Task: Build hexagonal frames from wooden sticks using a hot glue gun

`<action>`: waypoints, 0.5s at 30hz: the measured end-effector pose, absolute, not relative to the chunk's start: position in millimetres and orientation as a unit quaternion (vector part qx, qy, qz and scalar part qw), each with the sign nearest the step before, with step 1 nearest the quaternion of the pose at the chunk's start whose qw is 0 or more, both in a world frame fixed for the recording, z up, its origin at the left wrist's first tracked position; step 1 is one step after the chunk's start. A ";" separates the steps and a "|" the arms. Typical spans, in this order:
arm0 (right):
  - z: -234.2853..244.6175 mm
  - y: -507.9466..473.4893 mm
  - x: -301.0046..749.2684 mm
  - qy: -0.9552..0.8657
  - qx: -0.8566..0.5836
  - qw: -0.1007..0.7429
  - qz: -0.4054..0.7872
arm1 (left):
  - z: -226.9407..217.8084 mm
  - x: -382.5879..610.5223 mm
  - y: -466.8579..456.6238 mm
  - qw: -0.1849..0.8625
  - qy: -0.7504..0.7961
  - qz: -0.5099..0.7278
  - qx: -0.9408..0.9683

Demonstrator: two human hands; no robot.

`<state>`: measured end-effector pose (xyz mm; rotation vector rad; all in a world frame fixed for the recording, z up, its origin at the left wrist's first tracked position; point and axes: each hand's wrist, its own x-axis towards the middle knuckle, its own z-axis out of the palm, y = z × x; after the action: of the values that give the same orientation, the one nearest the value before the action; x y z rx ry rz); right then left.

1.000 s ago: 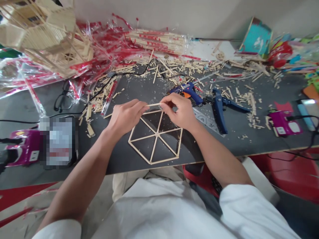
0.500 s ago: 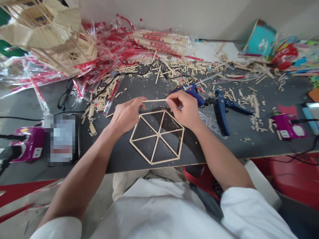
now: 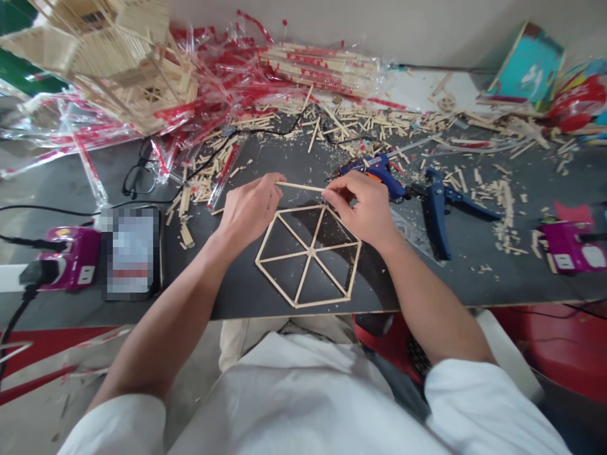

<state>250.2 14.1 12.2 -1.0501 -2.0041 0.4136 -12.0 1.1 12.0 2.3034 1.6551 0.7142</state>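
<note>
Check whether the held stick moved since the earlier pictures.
Yes. The stick now sits slightly farther from the top edge of the hexagon frame.

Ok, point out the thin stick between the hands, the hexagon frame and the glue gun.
thin stick (image 3: 300, 187), head view, on its bare middle stretch.
hexagon frame (image 3: 310, 253), head view, on the hub where the spokes meet.
glue gun (image 3: 379, 167), head view, on the blue body.
</note>
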 end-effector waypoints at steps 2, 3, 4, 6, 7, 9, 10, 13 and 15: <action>12.2 14.4 250.7 -0.795 -0.414 0.412 0.161 | 11.5 -11.6 1.4 0.111 0.571 0.256 0.772; 12.1 14.9 251.5 -0.794 -0.415 0.414 0.161 | 11.1 -12.0 2.1 0.112 0.576 0.261 0.766; 11.9 15.7 252.8 -0.791 -0.418 0.416 0.161 | 10.7 -12.9 3.1 0.111 0.582 0.266 0.760; 11.6 17.8 256.2 -0.781 -0.431 0.422 0.163 | 9.7 -16.0 6.2 0.109 0.591 0.280 0.748; 11.5 19.0 258.1 -0.775 -0.437 0.426 0.165 | 9.0 -17.9 7.9 0.107 0.595 0.290 0.742; 11.5 20.9 261.3 -0.766 -0.443 0.435 0.168 | 7.7 -21.8 11.2 0.102 0.601 0.310 0.729; 11.5 21.6 262.5 -0.764 -0.444 0.436 0.170 | 7.1 -23.3 12.4 0.100 0.604 0.319 0.724; 11.8 21.8 263.6 -0.769 -0.444 0.426 0.173 | 6.0 -25.8 14.2 0.102 0.613 0.326 0.712; 12.1 21.1 263.3 -0.775 -0.441 0.418 0.174 | 5.9 -26.3 14.3 0.105 0.613 0.317 0.716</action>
<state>263.3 21.1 12.1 -1.1076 -1.9444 0.4355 -26.3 14.3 5.9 2.1097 1.8081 0.9335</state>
